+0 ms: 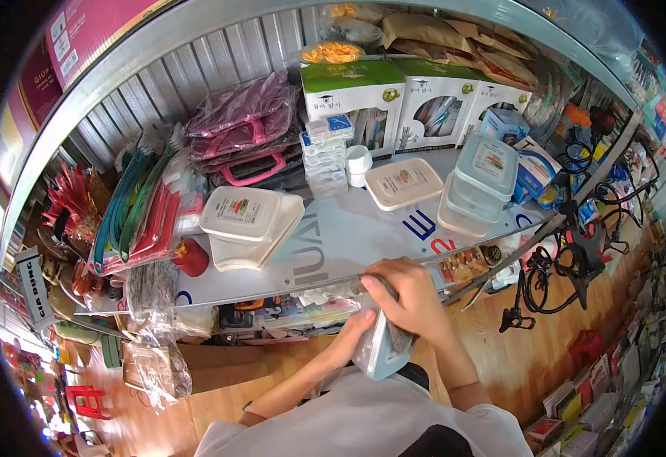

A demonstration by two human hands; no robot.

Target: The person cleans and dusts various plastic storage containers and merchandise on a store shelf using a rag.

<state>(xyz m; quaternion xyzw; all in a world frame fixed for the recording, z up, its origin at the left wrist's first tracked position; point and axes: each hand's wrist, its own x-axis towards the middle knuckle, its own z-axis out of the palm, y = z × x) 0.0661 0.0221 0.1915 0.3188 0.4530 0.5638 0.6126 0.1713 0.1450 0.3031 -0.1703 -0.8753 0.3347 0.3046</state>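
Observation:
Close to my chest is a clear plastic food container with a pale blue lid (388,352), tilted on its side. My left hand (354,335) grips it from the left, thumb up along its edge. Over its top, my right hand (407,295) is closed with bent fingers on a crumpled grey-brown cloth (401,338), which shows below the palm against the container. My fingers partly hide both things. On the shelf ahead stand stacked clear containers with a pale blue lid (488,164), a cream-lidded container (403,183) and a stack of white-lidded ones (241,213).
The metal shelf (325,263) has a raised front edge. Green-and-white boxes (353,87), small clear boxes (325,156) and purple bags in plastic (241,114) line its back. Black cables (546,282) hang at the right. A red stool (87,402) stands lower left.

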